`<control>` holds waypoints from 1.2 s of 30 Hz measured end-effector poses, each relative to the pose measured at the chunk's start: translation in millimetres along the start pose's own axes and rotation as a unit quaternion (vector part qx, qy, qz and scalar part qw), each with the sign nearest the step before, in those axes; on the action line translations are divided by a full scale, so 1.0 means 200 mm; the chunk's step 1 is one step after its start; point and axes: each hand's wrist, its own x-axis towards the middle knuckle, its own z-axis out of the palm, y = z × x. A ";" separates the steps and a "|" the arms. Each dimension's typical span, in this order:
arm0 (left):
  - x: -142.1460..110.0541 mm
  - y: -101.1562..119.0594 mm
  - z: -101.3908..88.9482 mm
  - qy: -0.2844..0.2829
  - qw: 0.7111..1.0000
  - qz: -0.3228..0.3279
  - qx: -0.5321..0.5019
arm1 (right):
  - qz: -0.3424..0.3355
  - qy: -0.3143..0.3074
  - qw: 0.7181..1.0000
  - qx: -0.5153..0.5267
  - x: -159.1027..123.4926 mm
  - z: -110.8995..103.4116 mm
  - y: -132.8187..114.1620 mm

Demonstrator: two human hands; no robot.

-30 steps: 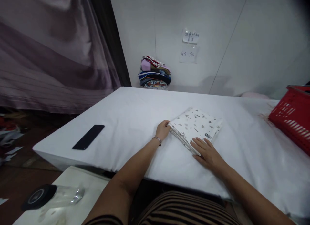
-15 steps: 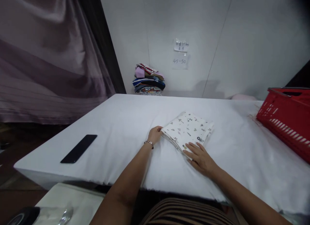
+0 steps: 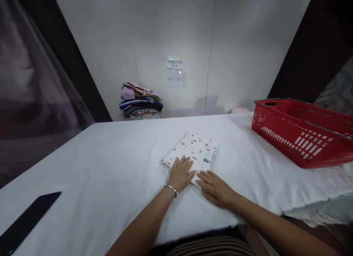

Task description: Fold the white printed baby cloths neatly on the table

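Note:
A folded white cloth (image 3: 193, 149) with small printed motifs lies on the white-covered table (image 3: 116, 164) in front of me. My left hand (image 3: 182, 174), with a bracelet at the wrist, rests flat on the cloth's near left part, fingers spread. Beside it, my right hand (image 3: 215, 188) lies flat at the near corner, its fingertips on the cloth's edge. Neither hand grips the fabric. Part of the near edge is hidden under my fingers.
A red plastic basket (image 3: 292, 133) stands on the table at the right. Folded, colourful fabrics (image 3: 142, 101) are stacked by the back wall. A black flat object, perhaps a phone (image 3: 30, 221), lies at the near left. Paper labels (image 3: 175, 72) hang on the wall.
My left hand has let go of the cloth's left corner and moved onto its top, flattening out. My right hand stays at the near corner. The view has turned right.

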 end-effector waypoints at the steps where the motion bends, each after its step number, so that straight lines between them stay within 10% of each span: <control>1: 0.00 -0.01 0.01 0.003 1.000 0.001 0.000 | -0.003 0.020 1.000 0.022 -0.01 -0.01 0.03; 4: 0.01 -0.02 0.00 0.007 1.000 -0.003 -0.006 | 0.097 0.135 0.979 0.114 0.02 -0.08 0.19; 7: 0.01 0.00 -0.03 0.013 1.000 -0.009 -0.024 | 0.375 0.246 0.869 0.211 0.09 -0.15 0.45; 13: -0.03 0.12 -0.07 0.011 0.993 0.078 -0.089 | 0.531 0.229 0.780 0.241 0.24 -0.19 0.86; 36: -0.05 0.17 -0.06 -0.074 0.985 0.105 -0.120 | 0.598 0.042 0.761 0.248 0.36 -0.20 1.03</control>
